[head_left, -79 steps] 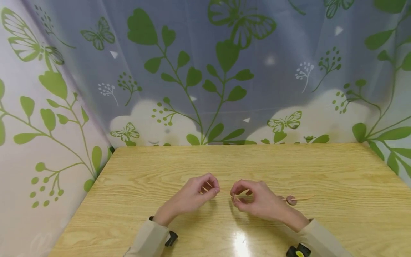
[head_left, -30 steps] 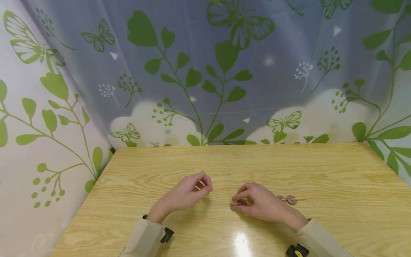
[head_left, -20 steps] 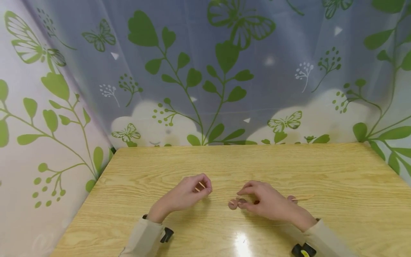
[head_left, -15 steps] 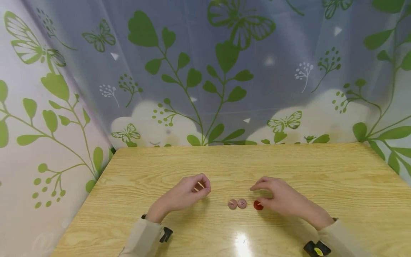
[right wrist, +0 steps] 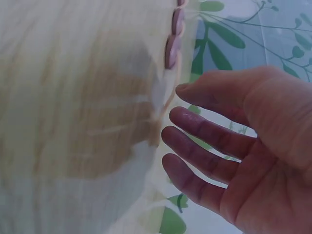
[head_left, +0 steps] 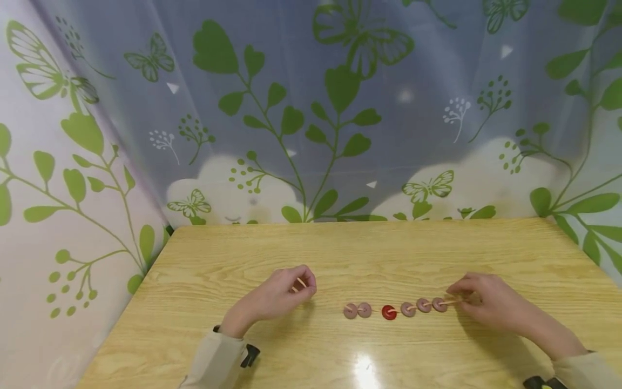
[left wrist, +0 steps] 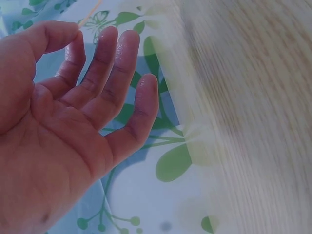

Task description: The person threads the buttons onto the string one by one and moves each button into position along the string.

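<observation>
A row of buttons threaded on a thin orange cord [head_left: 451, 302] lies across the middle of the table. Two brownish-pink buttons [head_left: 364, 310] sit at its left, then a gap, a red button [head_left: 389, 312], and three more pinkish ones [head_left: 424, 306]. My left hand [head_left: 284, 292], left of the row, pinches a strand of the cord [left wrist: 91, 12] between thumb and index fingertips, its other fingers spread. At the row's right end, my right hand [head_left: 495, 302] has thumb and fingers apart around the cord tail; in the right wrist view the thumb tip is close beside it.
The wood-grain table [head_left: 233, 243] ends at the back against a blue-grey curtain [head_left: 286, 178] printed with green leaves and butterflies. A pale printed panel [head_left: 44, 281] borders the left side. Light glares off the table's front middle [head_left: 364, 373].
My right hand has let go of the left buttons and moved right along the row to the cord's tail, uncovering the red and pinkish buttons. My left hand has drifted slightly left, still pinching.
</observation>
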`<state>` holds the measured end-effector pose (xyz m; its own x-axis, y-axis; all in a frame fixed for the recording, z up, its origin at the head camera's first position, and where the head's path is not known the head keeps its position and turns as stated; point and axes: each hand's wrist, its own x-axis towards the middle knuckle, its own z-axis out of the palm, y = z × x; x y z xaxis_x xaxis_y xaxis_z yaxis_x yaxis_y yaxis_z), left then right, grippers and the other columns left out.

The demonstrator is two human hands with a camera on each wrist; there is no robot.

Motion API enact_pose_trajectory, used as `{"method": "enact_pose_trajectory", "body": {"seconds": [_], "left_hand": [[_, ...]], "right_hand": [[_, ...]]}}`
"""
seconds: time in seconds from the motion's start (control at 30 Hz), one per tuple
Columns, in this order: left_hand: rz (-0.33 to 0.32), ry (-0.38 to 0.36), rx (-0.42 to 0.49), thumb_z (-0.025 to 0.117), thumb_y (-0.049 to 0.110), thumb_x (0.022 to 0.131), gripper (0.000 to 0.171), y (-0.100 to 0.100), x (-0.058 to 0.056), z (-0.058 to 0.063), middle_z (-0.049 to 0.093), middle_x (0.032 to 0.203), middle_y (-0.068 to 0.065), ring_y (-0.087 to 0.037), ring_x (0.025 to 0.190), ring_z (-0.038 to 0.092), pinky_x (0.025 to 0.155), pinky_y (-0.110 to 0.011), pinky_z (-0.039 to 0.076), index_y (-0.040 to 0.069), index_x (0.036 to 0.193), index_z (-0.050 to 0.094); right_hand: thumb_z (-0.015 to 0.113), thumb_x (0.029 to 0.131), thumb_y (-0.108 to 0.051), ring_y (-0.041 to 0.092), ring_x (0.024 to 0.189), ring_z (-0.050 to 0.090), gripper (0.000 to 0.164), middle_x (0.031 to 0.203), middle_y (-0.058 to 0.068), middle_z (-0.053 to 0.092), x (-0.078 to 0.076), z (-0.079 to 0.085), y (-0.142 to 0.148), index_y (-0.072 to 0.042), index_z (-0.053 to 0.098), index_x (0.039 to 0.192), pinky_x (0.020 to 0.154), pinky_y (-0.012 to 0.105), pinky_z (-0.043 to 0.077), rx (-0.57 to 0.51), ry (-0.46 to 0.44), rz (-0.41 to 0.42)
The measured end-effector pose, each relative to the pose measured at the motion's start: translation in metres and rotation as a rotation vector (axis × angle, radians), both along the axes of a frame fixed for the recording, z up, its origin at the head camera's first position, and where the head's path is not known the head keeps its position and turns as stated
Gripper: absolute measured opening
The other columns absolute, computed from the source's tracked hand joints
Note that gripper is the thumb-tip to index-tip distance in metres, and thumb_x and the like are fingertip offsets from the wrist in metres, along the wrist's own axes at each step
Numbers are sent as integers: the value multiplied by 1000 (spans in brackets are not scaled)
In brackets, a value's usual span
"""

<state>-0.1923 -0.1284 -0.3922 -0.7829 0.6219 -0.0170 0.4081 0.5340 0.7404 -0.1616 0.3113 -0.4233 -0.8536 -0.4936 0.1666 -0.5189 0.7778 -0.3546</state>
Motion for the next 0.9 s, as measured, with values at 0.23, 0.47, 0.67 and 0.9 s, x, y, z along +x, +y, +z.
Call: {"method": "enact_pose_trajectory", "body": {"seconds": [0.23,0.47,0.67,0.9], "left_hand": [[1,11,-19,55,17,103,10,-1,-2,0,72,104,-11,-18,99,69,87,-26,56,10,103,63],[0,33,-30,53,13,104,10,-6,-5,0,70,102,-11,-18,97,68,88,-27,56,9,102,62],[7,71,-34,49,16,106,12,-16,-15,3,69,104,-14,-19,96,68,86,-29,57,9,103,59],[72,47,-27,46,18,108,13,-32,-34,9,67,111,-19,-33,100,70,81,-33,56,9,108,56]], "right_hand": [[83,81,-9,2,73,61,14,89,-7,68,1,-6,6,-14,78,93,61,23,51,24,-37,-20],[82,82,-7,-3,70,56,12,83,-10,64,-3,-4,0,-17,76,86,61,22,51,42,14,-41],[82,82,-4,-1,69,58,13,82,-10,66,-7,4,-1,-14,76,87,60,24,52,16,103,-78],[83,77,4,-2,66,58,18,77,-11,66,-24,11,4,-9,77,88,55,22,48,-60,275,-55]]}}
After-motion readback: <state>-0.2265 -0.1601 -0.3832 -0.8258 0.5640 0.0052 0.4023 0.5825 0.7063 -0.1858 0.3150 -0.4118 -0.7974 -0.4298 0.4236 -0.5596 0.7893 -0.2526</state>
